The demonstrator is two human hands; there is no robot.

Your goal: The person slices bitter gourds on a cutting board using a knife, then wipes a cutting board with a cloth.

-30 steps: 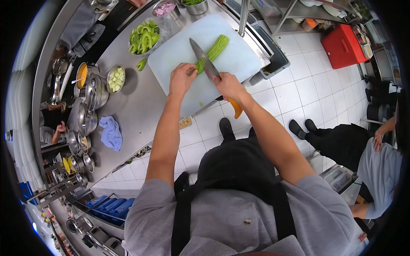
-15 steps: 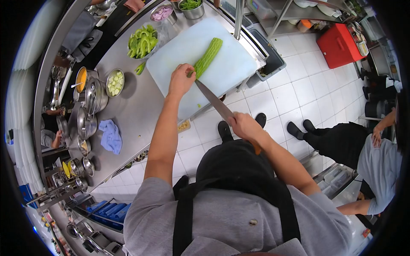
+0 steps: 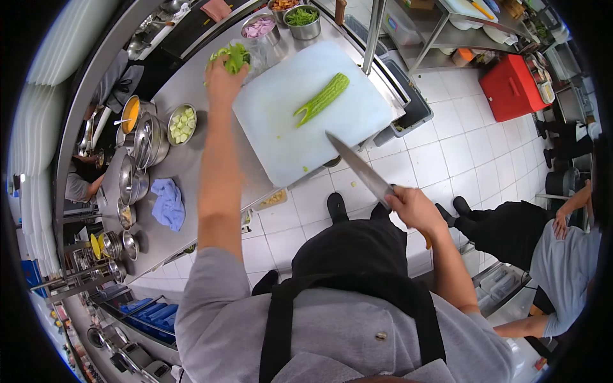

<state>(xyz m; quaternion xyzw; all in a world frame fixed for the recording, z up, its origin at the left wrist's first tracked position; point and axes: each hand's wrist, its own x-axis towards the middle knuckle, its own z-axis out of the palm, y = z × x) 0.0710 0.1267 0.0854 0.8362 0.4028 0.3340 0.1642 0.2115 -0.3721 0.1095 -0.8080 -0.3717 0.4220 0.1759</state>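
Note:
My left hand [image 3: 225, 80] is over the bowl of sliced green vegetable [image 3: 238, 56], at the upper left of the cutting board; its fingers reach among the slices, smeared by motion. In my right hand [image 3: 412, 205] is the handle of a large knife [image 3: 363, 167], its blade pointing up and left, off the board's near edge. A ridged green gourd [image 3: 324, 99] lies on the white cutting board [image 3: 268, 118], its lower end notched open. A few small green scraps lie on the board.
Bowls of pink slices [image 3: 258, 27], chopped greens [image 3: 302, 17] and pale green chunks [image 3: 182, 125] stand on the steel counter [image 3: 211, 185]. A blue cloth [image 3: 168, 204] and metal pans [image 3: 149, 140] are at left. A co-worker [image 3: 511, 223] stands at right.
My left hand has left the gourd and moved up-left to the green slices. My right hand has drawn the knife away from the gourd, down and right. The gourd's near end now shows.

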